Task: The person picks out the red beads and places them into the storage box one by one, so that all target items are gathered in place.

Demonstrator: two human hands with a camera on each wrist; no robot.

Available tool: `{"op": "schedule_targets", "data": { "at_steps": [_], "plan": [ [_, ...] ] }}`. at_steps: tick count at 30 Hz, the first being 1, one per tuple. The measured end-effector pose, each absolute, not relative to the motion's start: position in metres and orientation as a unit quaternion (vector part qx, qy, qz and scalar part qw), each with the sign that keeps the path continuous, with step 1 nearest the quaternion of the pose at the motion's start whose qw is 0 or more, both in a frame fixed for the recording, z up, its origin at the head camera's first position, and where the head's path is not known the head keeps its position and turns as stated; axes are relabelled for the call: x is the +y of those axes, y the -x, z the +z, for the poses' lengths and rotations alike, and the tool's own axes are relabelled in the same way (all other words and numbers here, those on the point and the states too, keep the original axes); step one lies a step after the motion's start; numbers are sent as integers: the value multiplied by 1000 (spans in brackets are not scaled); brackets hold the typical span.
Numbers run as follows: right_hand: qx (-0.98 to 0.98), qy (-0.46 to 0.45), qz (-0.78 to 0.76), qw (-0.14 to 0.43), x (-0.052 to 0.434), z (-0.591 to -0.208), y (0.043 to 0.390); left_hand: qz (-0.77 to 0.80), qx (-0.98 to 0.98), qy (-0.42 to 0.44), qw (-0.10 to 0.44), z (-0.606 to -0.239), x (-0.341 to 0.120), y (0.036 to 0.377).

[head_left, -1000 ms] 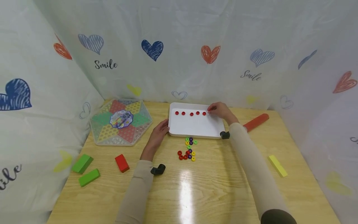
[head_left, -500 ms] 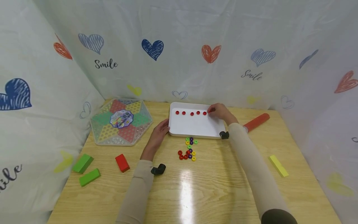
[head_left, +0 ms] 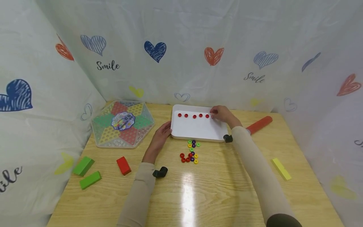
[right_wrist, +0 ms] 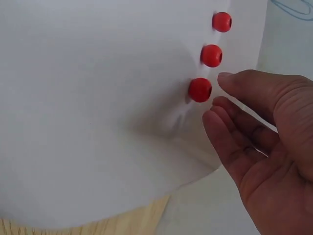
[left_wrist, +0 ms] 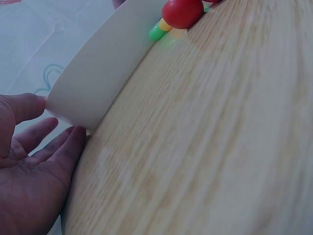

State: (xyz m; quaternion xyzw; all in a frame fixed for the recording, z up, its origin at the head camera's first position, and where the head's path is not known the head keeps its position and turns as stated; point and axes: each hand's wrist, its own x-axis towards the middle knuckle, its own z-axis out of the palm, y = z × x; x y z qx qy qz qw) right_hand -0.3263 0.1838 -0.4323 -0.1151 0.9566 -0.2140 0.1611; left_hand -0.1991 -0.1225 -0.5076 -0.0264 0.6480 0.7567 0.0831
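Right hand (head_left: 222, 114): bead gone from grip since before, fingers now loose | five beads (head_left: 194, 116) rowed in tray (head_left: 198, 130) | left hand (head_left: 161, 134) flat against tray.

The right wrist view cuts off the white tray (right_wrist: 98, 122) and shows only 3 red beads (right_wrist: 200, 90).

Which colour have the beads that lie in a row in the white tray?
Red beads, clearest in the right wrist view.

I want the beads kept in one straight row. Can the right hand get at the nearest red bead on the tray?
Probably yes: the right hand hovers open beside the nearest red bead on the white tray, nothing between.
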Motion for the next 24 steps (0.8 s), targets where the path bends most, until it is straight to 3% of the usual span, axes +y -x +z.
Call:
{"op": "schedule_targets", "data": {
  "at_steps": [5,15,24],
  "plan": [
    [955,148,-219,136,178,-423,317,758,648,18,77,-510,-123,199],
    [912,298,-259,107,145,-406,270,756,650,14,71,-511,-123,200],
    [860,385,-297,159,119,-409,224,752,655,10,72,-510,-122,202]
  ]
}}
